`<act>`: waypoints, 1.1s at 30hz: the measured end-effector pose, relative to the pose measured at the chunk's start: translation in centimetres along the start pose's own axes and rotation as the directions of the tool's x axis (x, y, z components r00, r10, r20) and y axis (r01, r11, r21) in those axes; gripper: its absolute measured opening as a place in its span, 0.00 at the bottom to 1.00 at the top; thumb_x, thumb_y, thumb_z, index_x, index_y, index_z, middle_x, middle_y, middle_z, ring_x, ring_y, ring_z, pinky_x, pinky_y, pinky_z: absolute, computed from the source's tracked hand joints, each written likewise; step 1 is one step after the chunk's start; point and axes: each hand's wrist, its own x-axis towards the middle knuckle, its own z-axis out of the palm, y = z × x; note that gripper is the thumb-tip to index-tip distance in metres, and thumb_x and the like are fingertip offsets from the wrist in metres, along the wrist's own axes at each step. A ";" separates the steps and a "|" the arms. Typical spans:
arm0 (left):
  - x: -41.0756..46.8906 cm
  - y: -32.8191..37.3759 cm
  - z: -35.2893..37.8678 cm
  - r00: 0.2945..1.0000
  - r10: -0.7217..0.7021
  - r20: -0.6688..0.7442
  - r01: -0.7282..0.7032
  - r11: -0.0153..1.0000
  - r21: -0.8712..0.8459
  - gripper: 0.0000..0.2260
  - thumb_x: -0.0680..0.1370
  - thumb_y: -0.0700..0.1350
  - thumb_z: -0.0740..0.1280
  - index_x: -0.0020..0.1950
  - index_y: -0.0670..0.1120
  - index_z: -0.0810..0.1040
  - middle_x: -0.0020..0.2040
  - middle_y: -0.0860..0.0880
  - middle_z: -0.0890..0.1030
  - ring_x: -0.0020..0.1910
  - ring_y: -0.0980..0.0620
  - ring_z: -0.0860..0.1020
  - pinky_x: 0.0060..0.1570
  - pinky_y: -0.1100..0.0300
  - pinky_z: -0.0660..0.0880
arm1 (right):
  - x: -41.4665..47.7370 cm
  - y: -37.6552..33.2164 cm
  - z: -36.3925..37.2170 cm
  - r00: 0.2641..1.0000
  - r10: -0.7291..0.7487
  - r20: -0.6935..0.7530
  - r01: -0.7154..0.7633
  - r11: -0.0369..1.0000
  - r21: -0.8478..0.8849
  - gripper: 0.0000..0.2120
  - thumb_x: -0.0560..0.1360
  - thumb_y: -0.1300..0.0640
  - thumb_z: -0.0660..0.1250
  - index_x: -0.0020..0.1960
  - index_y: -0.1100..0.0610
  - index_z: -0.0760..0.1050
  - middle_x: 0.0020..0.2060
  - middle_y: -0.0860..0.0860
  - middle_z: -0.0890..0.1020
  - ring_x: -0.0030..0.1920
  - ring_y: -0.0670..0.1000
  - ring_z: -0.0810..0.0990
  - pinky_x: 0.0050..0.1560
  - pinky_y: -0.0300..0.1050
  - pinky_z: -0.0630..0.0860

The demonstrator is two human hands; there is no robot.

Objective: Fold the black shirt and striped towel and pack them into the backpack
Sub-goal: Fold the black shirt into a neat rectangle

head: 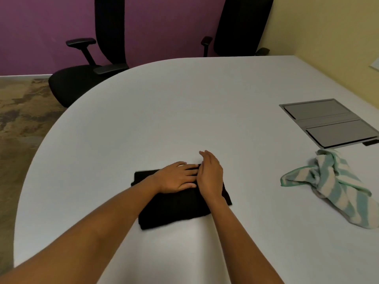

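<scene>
**Both hands flat on the folded black shirt**

The black shirt (176, 210) lies on the white table (184, 109) as a compact folded rectangle, near the person's edge and slightly skewed, with its right end farther from the person than its left.

The left hand (176, 178) rests palm down on the far half of the shirt. Its fingers are straight, held together and pointing to the right. It grips nothing, and a pale ring (181, 165) shows on one finger.

The right hand (210, 175) stands on its edge at the shirt's right end with the fingers straight and together, reaching forward past the cloth's far border onto the table. It holds nothing either. The left fingertips meet the side of the right hand.

The striped towel (332, 185), mint green and cream, lies unfolded in a crumpled twist on the table, well apart from the shirt on the right.

Just beyond the towel, a grey rectangular panel (328, 121) with two flaps sits flush in the tabletop.

Two black office chairs stand at the far side of the table. One (86, 78) is turned outward at the rounded end, and the other (244, 23) is pushed close to the edge.

Behind them is a purple wall (41, 21), and a patterned carpet (18, 111) covers the floor on the left.
</scene>
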 end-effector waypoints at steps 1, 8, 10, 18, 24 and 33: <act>1.0 0.1 -0.2 0.996 0.079 -0.030 -0.075 0.992 0.105 0.27 0.80 0.60 0.40 0.69 0.54 0.70 0.73 0.53 0.67 0.73 0.53 0.63 0.71 0.54 0.62 | -0.1 0.8 -0.2 0.999 0.044 -0.029 -0.044 0.999 -0.003 0.17 0.82 0.59 0.52 0.69 0.54 0.69 0.69 0.51 0.71 0.69 0.50 0.69 0.68 0.44 0.66; 0.0 5.7 0.6 0.478 -0.695 -0.537 0.659 0.688 -0.305 0.14 0.78 0.50 0.64 0.63 0.49 0.77 0.67 0.47 0.75 0.68 0.48 0.70 0.69 0.49 0.63 | -2.8 4.2 -0.5 0.983 0.153 -0.102 -0.160 0.984 -0.072 0.16 0.81 0.55 0.53 0.63 0.57 0.73 0.62 0.53 0.76 0.59 0.54 0.75 0.61 0.49 0.72; -1.7 6.3 0.6 0.221 -0.934 -0.279 0.731 0.349 -0.587 0.26 0.79 0.56 0.60 0.73 0.44 0.64 0.73 0.44 0.65 0.74 0.45 0.61 0.73 0.49 0.54 | -3.3 3.9 -0.7 0.968 0.223 -0.117 -0.227 0.974 -0.020 0.17 0.81 0.53 0.54 0.65 0.56 0.71 0.63 0.53 0.75 0.61 0.54 0.75 0.62 0.49 0.71; -4.3 3.1 0.6 0.224 -0.964 0.144 0.510 -0.010 -0.860 0.29 0.78 0.60 0.58 0.72 0.44 0.63 0.68 0.42 0.72 0.66 0.42 0.71 0.64 0.47 0.68 | -4.2 3.9 -1.1 0.888 0.457 -0.048 -0.456 0.889 0.045 0.28 0.80 0.43 0.54 0.74 0.59 0.60 0.70 0.57 0.68 0.70 0.57 0.67 0.68 0.52 0.65; -4.4 2.9 1.1 0.242 -0.968 0.069 0.495 0.062 -0.867 0.23 0.81 0.56 0.56 0.69 0.42 0.67 0.63 0.41 0.76 0.62 0.41 0.74 0.61 0.48 0.71 | -3.9 3.8 -0.7 0.851 0.517 -0.093 -0.488 0.843 0.224 0.22 0.81 0.48 0.55 0.69 0.60 0.67 0.64 0.57 0.73 0.65 0.57 0.71 0.64 0.49 0.69; -1.6 3.2 0.7 0.301 -0.938 -0.173 0.717 0.342 -0.607 0.19 0.82 0.44 0.54 0.74 0.45 0.63 0.72 0.43 0.68 0.70 0.44 0.67 0.68 0.49 0.64 | -2.5 4.9 -2.1 0.909 0.358 -0.213 -0.364 0.931 0.011 0.17 0.81 0.57 0.56 0.68 0.56 0.69 0.65 0.55 0.73 0.63 0.55 0.72 0.62 0.48 0.69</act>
